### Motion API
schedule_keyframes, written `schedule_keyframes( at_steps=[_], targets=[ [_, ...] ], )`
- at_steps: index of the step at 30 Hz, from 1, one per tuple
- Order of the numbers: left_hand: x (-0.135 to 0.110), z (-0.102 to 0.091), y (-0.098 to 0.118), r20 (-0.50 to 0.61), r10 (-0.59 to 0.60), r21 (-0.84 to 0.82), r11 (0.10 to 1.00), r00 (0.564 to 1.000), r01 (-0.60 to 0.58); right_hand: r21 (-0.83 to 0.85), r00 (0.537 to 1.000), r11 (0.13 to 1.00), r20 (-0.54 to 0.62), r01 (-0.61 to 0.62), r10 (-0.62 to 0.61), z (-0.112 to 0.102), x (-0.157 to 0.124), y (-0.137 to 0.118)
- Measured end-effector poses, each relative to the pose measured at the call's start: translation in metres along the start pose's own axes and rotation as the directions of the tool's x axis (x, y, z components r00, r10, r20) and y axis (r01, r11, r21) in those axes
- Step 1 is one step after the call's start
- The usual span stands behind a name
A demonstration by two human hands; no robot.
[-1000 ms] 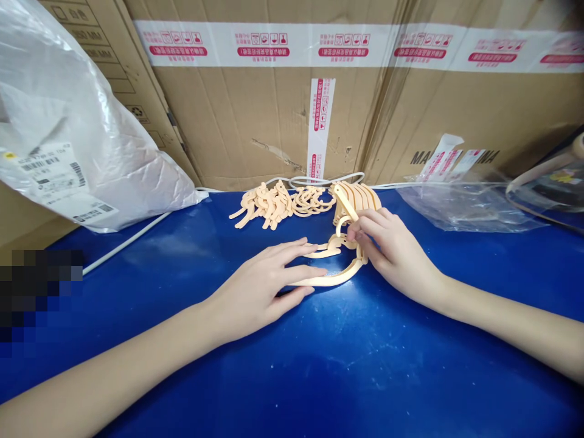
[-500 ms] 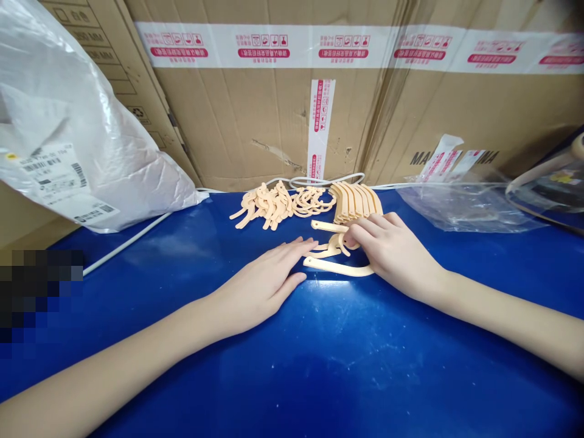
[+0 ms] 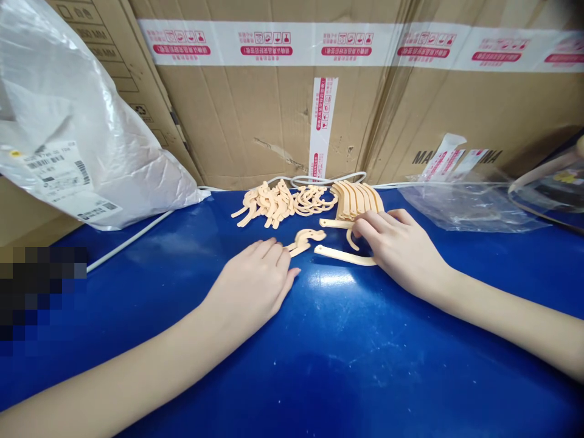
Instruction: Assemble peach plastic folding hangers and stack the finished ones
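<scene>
A peach plastic U-shaped band (image 3: 342, 255) lies flat on the blue table (image 3: 319, 365). My right hand (image 3: 401, 255) rests on its closed end, fingers curled and pinching it near a small curved clip (image 3: 350, 241). My left hand (image 3: 255, 283) lies palm down with fingers bent and pressed together, their tips on the end of a small peach hook piece (image 3: 305, 238), which sits apart from the band. Behind them are a pile of the same small hook pieces (image 3: 274, 204) and an upright stack of bands (image 3: 358, 198).
Taped cardboard boxes (image 3: 274, 109) wall off the back of the table. A white plastic bag with labels (image 3: 77, 140) sits at the left, clear plastic bags (image 3: 465, 204) at the right. A white cable (image 3: 128, 240) runs along the back edge. A blurred dark patch is at the left edge.
My left hand let go of the band, drew back and curled its fingers, and the small hook piece now lies separate. My right hand laid the band flat and shifted it slightly away.
</scene>
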State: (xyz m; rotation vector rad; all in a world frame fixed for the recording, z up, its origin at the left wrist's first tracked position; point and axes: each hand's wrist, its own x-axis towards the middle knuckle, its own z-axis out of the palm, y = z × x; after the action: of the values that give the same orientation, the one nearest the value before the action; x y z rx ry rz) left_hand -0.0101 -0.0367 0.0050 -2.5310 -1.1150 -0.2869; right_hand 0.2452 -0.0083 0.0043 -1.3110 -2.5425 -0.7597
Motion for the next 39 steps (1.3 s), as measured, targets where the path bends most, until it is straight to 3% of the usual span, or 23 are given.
schedule_keyframes(
  at_steps=[5,8,11,18,24,28,32,35,39],
  targets=[
    [0.002,-0.004,-0.004,-0.017,-0.081,0.123,0.989,0.997,0.083,0.248,0.999,0.968,0.022,-0.042,0.037,0.006,-0.001,0.003],
    [0.003,0.005,-0.01,-0.057,-0.068,0.018,0.997,0.996,0.069,0.37,0.998,0.927,0.024,-0.062,0.057,0.009,0.0,0.004],
    [0.003,0.011,-0.014,0.01,-0.049,-0.112,0.992,0.999,0.05,0.415,0.998,0.908,0.024,-0.064,0.059,0.009,0.0,0.005],
    [0.002,0.008,-0.013,0.055,-0.036,-0.124,0.991,0.998,0.042,0.422,0.999,0.906,-0.04,-0.016,0.037,0.002,0.0,0.002],
    [-0.002,0.011,-0.014,0.067,-0.032,-0.124,0.991,0.997,0.04,0.427,0.989,0.893,-0.094,0.143,-0.113,-0.009,-0.004,-0.013],
    [-0.002,0.006,-0.012,0.01,0.017,-0.017,1.0,1.0,-0.017,0.424,0.975,0.88,-0.052,0.216,-0.215,-0.009,-0.004,-0.016],
    [-0.001,0.0,-0.011,-0.054,0.051,0.111,0.993,0.997,-0.044,0.456,0.943,0.827,-0.111,0.33,-0.315,-0.009,-0.003,-0.016],
    [0.0,-0.003,-0.009,-0.083,0.011,0.111,0.994,0.996,-0.002,0.453,0.927,0.81,-0.141,0.373,-0.348,-0.011,-0.005,-0.017],
    [0.0,-0.005,-0.004,-0.046,-0.112,-0.05,0.993,0.993,0.11,0.371,0.925,0.847,-0.135,0.38,-0.356,-0.011,-0.007,-0.018]
  ],
)
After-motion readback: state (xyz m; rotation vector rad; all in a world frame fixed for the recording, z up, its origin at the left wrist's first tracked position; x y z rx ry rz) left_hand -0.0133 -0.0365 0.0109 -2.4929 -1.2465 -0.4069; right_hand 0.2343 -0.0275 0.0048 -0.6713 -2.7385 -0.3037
